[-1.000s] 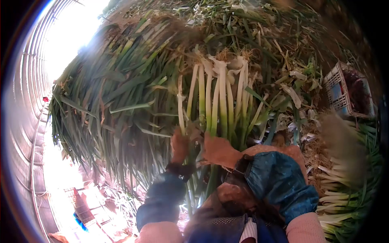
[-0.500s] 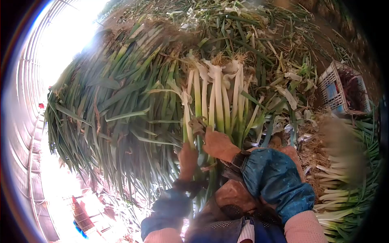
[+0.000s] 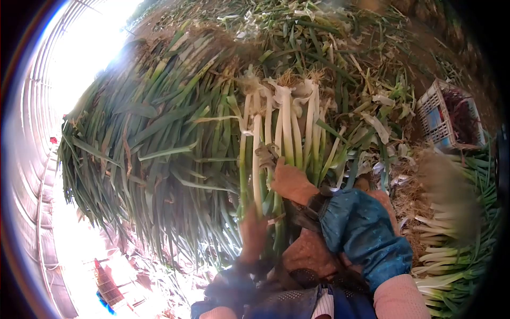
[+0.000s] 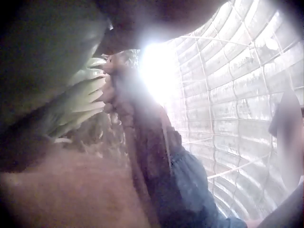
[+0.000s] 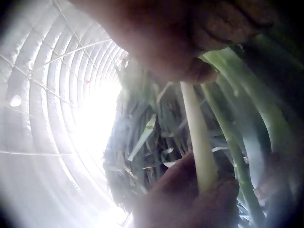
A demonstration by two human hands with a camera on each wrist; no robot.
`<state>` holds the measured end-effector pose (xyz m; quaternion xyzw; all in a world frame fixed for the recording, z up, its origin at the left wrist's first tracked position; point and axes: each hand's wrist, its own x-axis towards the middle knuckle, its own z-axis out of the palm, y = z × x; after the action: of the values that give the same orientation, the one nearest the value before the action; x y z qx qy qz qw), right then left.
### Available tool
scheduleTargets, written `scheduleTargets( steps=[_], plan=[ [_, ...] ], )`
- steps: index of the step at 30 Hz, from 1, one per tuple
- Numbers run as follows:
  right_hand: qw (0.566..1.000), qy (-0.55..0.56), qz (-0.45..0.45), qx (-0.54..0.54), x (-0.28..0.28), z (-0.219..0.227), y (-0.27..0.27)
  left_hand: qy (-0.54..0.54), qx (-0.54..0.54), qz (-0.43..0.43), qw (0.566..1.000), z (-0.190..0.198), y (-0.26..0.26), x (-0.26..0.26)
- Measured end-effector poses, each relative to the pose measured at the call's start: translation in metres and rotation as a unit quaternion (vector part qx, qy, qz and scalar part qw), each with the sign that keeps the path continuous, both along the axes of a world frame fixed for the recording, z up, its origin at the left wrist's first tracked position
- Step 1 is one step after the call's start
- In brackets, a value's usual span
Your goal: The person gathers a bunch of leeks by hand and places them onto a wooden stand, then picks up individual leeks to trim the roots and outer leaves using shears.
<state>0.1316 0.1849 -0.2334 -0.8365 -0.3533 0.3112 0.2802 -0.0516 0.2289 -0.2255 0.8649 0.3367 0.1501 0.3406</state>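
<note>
In the head view, the right hand (image 3: 293, 183) has its fingers curled round leeks in the middle of a row of white-and-green stalks (image 3: 287, 125). A crumpled dry leaf (image 3: 265, 157) lies by its fingertips. Lower and nearer the body, the blurred left hand (image 3: 254, 234) grips a pale leek (image 3: 257, 165) whose white shaft points away from the body. From the right wrist, the left hand (image 5: 190, 197) shows pinching this pale stalk (image 5: 200, 137), below the right hand (image 5: 161, 40). White stalks (image 4: 90, 97) appear at the left of the left wrist view.
A large heap of leeks (image 3: 154, 122) spreads to the left, with loose leaves and peelings (image 3: 372, 90) beyond and to the right. A white plastic crate (image 3: 438, 114) stands at the right, above more pale leeks (image 3: 438, 255). Ribbed sheeting (image 3: 37, 159) curves along the far left.
The left hand has moved down toward the body, and the pale leek it holds has come down with it. The right hand has stayed nearly in place on the stalks.
</note>
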Motion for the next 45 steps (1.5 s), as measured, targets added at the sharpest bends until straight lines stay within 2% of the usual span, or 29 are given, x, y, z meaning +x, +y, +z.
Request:
scheduleTargets(
  steps=[3,6,9,10,12,14,15,16,17,18,19,21,22,23,25,28,31,35,38,41,43,45],
  plan=[
    [0.999,-0.014,-0.036,0.004,0.009,0.004,-0.008,0.082,-0.015,0.04,0.996,0.01,0.015,0.034],
    [0.996,-0.041,-0.069,0.028,0.019,0.022,-0.023,-0.033,0.084,-0.05,0.995,-0.016,0.041,0.074],
    [0.995,-0.076,-0.051,0.04,0.016,0.033,-0.028,-0.044,0.102,-0.113,0.987,-0.057,0.057,0.111],
    [0.995,-0.073,-0.04,0.05,0.019,0.021,-0.029,-0.016,0.219,-0.15,0.964,-0.064,0.076,0.118],
    [0.995,-0.059,-0.025,0.071,0.026,-0.012,-0.033,0.049,0.441,-0.224,0.868,-0.061,0.131,0.121],
    [0.997,-0.04,-0.045,0.045,0.028,0.012,-0.032,0.007,0.353,0.001,0.936,-0.039,0.177,0.124],
    [0.998,-0.032,-0.054,0.031,0.031,0.022,-0.031,0.153,0.379,0.037,0.912,-0.018,0.193,0.123],
    [0.997,-0.036,-0.046,0.049,0.03,0.021,-0.029,0.295,0.394,0.071,0.867,0.004,0.205,0.119],
    [0.996,-0.039,-0.039,0.067,0.025,0.018,-0.028,0.318,0.406,0.083,0.853,-0.002,0.224,0.107],
    [0.995,-0.041,-0.032,0.085,0.022,0.014,-0.028,0.34,0.418,0.094,0.837,-0.025,0.247,0.09],
    [0.995,-0.067,0.024,0.076,0.021,0.005,-0.026,0.361,0.43,0.105,0.82,-0.043,0.271,0.079],
    [0.997,-0.042,-0.007,0.059,0.02,0.016,-0.022,0.362,0.508,0.039,0.781,-0.07,0.317,0.066],
    [0.998,-0.027,-0.021,0.047,0.018,0.02,-0.02,0.363,0.542,0.005,0.758,-0.071,0.32,0.063],
    [0.998,-0.035,-0.016,0.058,0.016,0.02,-0.019,0.356,0.519,0.013,0.777,-0.074,0.322,0.061],
    [0.996,-0.048,-0.01,0.081,0.013,0.02,-0.018,0.341,0.475,0.025,0.811,-0.057,0.308,0.062],
    [0.999,-0.014,-0.01,0.039,0.012,0.03,-0.015,0.376,0.463,-0.04,0.802,-0.03,0.274,0.07],
    [0.992,-0.049,0.011,0.116,0.006,0.017,-0.012,0.308,0.364,-0.098,0.873,-0.01,0.232,0.069],
    [0.993,-0.03,0.033,0.109,-0.003,0.037,-0.007,0.315,0.247,-0.132,0.907,-0.002,0.119,0.052],
    [0.995,-0.018,0.07,0.068,-0.018,0.046,-0.007,0.341,0.178,-0.114,0.916,0.001,0.078,0.032],
    [0.992,-0.011,0.111,0.059,-0.031,0.045,-0.008,0.278,0.183,-0.116,0.936,0.028,0.06,0.018],
    [0.99,0.006,0.129,0.049,-0.034,0.048,-0.006,0.293,0.13,-0.148,0.936,0.03,0.047,0.009],
    [0.993,-0.02,0.11,0.047,-0.033,0.025,0.002,0.324,0.081,-0.19,0.923,0.029,0.038,0.006]
  ],
)
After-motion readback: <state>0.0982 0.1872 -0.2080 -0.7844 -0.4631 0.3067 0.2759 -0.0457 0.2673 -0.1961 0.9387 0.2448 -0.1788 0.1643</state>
